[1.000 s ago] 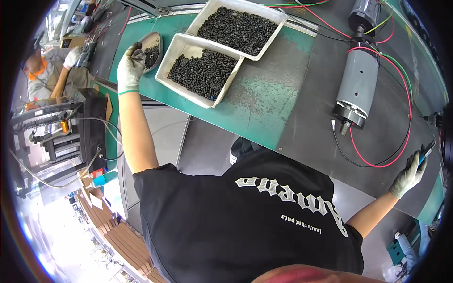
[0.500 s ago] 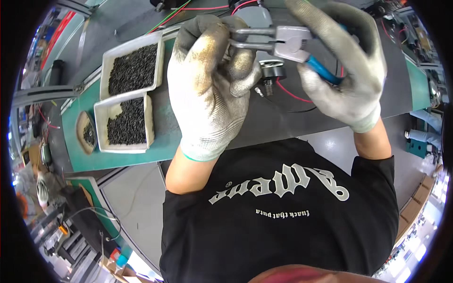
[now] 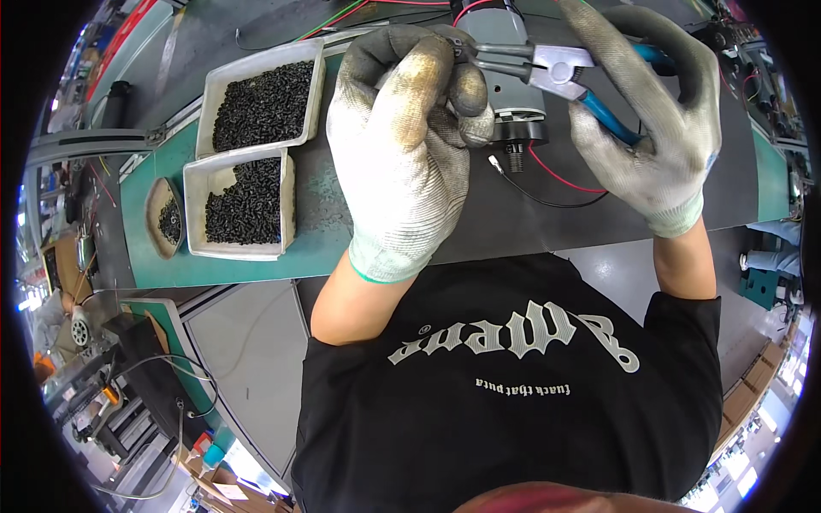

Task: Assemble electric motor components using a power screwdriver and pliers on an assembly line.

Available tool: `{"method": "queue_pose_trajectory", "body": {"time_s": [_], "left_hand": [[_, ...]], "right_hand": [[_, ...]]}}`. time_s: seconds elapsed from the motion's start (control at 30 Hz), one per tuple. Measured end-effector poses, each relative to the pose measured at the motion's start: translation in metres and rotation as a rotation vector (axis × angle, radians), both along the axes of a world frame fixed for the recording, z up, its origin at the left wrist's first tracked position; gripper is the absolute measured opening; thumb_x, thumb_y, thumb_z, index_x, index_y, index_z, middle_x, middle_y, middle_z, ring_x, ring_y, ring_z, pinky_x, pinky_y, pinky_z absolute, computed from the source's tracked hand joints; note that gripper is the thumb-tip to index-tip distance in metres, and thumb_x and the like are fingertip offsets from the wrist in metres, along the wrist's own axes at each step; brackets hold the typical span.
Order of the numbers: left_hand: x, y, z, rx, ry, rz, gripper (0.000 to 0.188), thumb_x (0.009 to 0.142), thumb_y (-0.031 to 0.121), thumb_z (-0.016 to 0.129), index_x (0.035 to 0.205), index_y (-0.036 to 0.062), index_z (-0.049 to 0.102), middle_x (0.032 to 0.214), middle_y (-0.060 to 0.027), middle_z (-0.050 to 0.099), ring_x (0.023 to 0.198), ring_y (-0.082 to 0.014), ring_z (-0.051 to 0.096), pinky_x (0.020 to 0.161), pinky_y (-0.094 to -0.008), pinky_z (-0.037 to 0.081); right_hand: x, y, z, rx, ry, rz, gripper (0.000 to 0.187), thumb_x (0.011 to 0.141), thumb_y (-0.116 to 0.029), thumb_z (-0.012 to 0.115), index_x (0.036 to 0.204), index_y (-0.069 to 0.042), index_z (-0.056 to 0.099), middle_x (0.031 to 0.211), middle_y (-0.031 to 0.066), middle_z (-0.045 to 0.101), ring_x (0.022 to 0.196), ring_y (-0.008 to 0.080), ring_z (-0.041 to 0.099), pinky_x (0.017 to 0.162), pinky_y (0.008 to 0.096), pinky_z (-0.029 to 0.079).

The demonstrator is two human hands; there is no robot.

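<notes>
My right hand (image 3: 658,141), in a grey-white knit glove, grips circlip pliers (image 3: 560,68) with blue handles. Their two thin jaws point left and reach my left fingertips. My left hand (image 3: 406,145), in a similar glove with dark, stained fingers, is closed in a pinch around a small dark piece (image 3: 460,50) at the jaw tips. Most of that piece is hidden by the fingers, so I cannot make out its kind. Behind and below the pliers lies a grey cylindrical motor (image 3: 513,98) with a black end and a threaded shaft (image 3: 516,158), apart from both hands.
Two white bins (image 3: 202,120) (image 3: 195,214) of small black parts stand on the left of the bench, beside a small shallow dish (image 3: 154,218) with dark bits. A black lead (image 3: 547,202) and a red wire (image 3: 564,179) run near the motor. The bench's front edge is close to my body.
In the picture, my hands, the bins and the motor all sit further right than before. More of the motor shows behind the pliers. The pliers' tips stay at my left fingers.
</notes>
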State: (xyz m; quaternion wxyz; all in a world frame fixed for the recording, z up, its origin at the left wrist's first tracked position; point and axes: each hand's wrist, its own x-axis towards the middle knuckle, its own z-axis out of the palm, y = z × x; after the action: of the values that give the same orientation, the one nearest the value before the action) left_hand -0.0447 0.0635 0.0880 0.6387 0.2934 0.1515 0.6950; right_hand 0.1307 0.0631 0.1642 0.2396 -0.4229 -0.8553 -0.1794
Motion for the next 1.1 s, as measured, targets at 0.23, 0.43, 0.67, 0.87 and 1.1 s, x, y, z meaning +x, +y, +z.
{"method": "queue_pose_trajectory", "body": {"time_s": [0.23,0.43,0.67,0.87,1.1], "left_hand": [[0.003,0.004,-0.006,0.009,0.137,0.041,0.020,0.094,0.013,0.056,0.108,-0.0002,0.056,0.094,-0.0062,0.060,0.075,-0.0135,0.059,0.062,-0.0275,0.049],[-0.004,0.105,-0.040,0.400,1.758,0.609,0.039,0.095,0.034,0.052,0.104,-0.0041,0.055,0.090,-0.0222,0.065,0.076,-0.0332,0.066,0.067,-0.0396,0.054],[0.044,0.139,-0.055,-0.327,1.615,0.263,0.076,0.086,0.059,0.053,0.117,-0.0099,0.054,0.112,-0.0318,0.061,0.110,-0.0414,0.058,0.096,-0.0431,0.044],[0.041,0.053,0.018,0.250,1.227,0.407,0.067,0.068,0.038,0.080,0.112,-0.0064,0.057,0.108,-0.0249,0.063,0.104,-0.0330,0.062,0.089,-0.0390,0.049],[0.037,0.019,0.018,0.779,0.940,0.072,0.097,0.055,0.030,0.090,0.131,-0.0052,0.043,0.128,-0.0233,0.051,0.115,-0.0325,0.055,0.099,-0.0403,0.043]], "right_hand": [[0.002,0.012,-0.010,-0.054,0.079,0.008,0.050,0.059,-0.017,0.072,0.107,-0.004,0.070,0.094,0.0164,0.060,0.086,0.0278,0.057,0.075,0.0396,0.049],[0.069,0.078,-0.064,-0.534,0.607,-0.278,0.021,0.082,-0.015,0.064,0.097,-0.002,0.062,0.089,0.0056,0.064,0.079,0.0173,0.060,0.072,0.0348,0.050],[0.059,0.095,-0.157,-1.471,1.969,0.227,0.013,0.087,-0.020,0.056,0.085,-0.007,0.059,0.079,0.0017,0.063,0.064,0.0101,0.059,0.057,0.0218,0.048],[0.077,0.028,-0.090,-1.080,1.719,0.423,0.041,0.074,-0.016,0.057,0.110,0.001,0.053,0.090,0.0090,0.057,0.077,0.0194,0.057,0.074,0.0336,0.048],[0.107,-0.020,0.013,-0.649,0.582,0.139,0.054,0.063,0.007,0.046,0.116,0.008,0.060,0.113,0.0175,0.061,0.106,0.0252,0.061,0.088,0.0319,0.051]]}}
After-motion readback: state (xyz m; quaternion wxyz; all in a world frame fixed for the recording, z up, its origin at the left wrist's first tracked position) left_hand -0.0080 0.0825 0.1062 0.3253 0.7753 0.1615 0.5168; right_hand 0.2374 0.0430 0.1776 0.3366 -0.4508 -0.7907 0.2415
